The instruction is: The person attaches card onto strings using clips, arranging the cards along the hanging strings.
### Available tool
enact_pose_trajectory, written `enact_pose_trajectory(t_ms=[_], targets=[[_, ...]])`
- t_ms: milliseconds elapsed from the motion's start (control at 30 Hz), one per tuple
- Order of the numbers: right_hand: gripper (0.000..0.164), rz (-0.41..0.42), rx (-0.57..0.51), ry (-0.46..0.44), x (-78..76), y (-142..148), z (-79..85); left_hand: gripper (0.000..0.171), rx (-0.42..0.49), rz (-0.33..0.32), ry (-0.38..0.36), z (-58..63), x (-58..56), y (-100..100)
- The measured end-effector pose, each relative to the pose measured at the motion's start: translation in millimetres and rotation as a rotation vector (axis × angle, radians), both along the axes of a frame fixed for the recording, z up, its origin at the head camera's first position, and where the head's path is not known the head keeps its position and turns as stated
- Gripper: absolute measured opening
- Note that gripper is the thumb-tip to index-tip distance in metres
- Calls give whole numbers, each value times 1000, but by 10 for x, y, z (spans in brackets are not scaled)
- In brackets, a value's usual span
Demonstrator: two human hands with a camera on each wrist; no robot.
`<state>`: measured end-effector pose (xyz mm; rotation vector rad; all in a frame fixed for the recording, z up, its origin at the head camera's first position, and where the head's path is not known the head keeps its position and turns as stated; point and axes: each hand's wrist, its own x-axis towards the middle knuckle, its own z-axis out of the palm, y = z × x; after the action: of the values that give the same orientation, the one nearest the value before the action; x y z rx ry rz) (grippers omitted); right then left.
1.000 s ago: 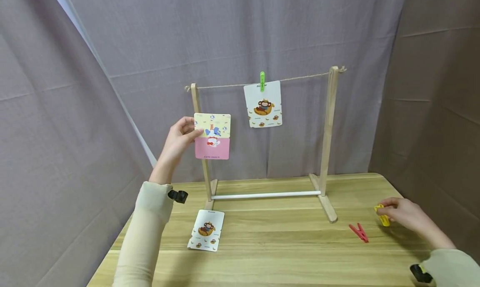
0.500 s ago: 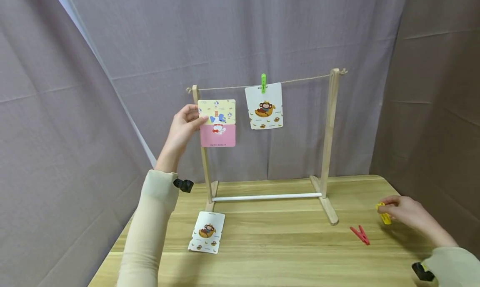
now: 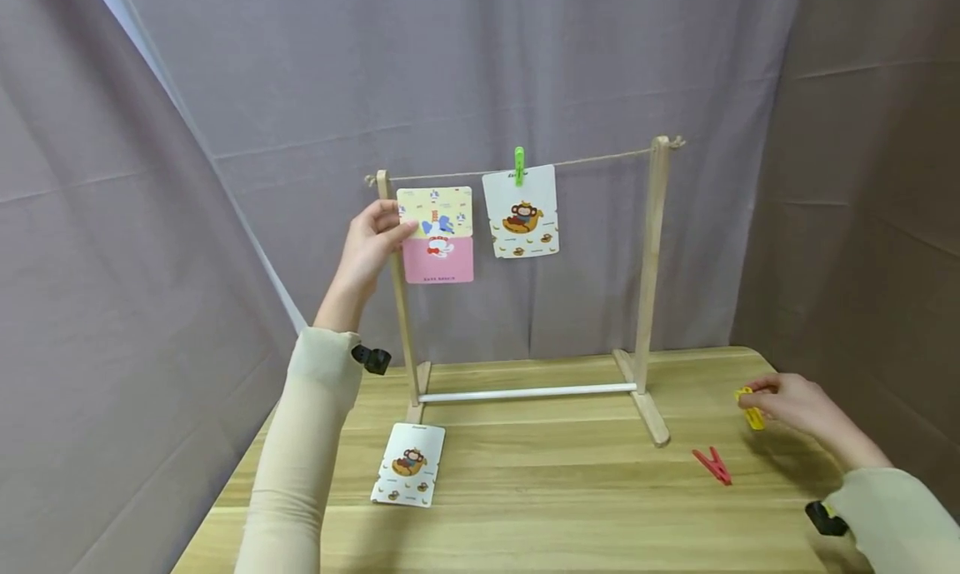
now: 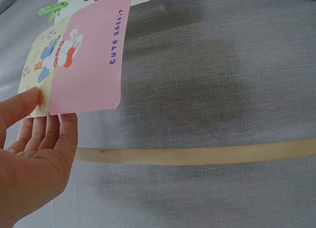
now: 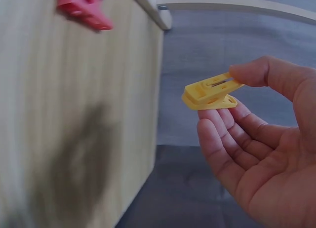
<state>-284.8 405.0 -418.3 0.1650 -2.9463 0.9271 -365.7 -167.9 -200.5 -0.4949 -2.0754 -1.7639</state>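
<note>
My left hand [image 3: 367, 249] pinches the left edge of a pink and yellow rabbit card [image 3: 441, 262], held upside down just below the string [image 3: 442, 176] near the left post. In the left wrist view the thumb lies on the face of the rabbit card [image 4: 91, 65], the other fingers behind it. My right hand [image 3: 798, 403] pinches a yellow clothespin [image 3: 753, 411] above the table's right side. The right wrist view shows thumb and fingers on the handle end of this yellow clothespin [image 5: 210, 92]. A monkey card [image 3: 522, 216] hangs from the string by a green clothespin [image 3: 519, 166].
A wooden stand [image 3: 651, 266] with a white crossbar [image 3: 525, 392] carries the string. Another monkey card [image 3: 408, 466] lies on the table [image 3: 540, 507] at the left. A red clothespin [image 3: 714, 466] lies right of the stand. Grey curtains [image 3: 585, 74] close off the back and sides.
My left hand has raised the rabbit card toward the string and slightly rightward. My right hand, still pinching the yellow clothespin, has shifted a little up and left.
</note>
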Motion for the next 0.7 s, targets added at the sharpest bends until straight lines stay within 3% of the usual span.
enact_pose_trajectory(t_ms=[200,467,700], targets=[[55,25,-24,28,-112,-75,270,31,12,-1,-13,18,-3,10],[56,15,-6,81,-346,-216,825,28,19,14,-19,33,-6,-53],[55,-1,18,131,-402,-314,1306,28,23,3,-24,28,-17,-66]])
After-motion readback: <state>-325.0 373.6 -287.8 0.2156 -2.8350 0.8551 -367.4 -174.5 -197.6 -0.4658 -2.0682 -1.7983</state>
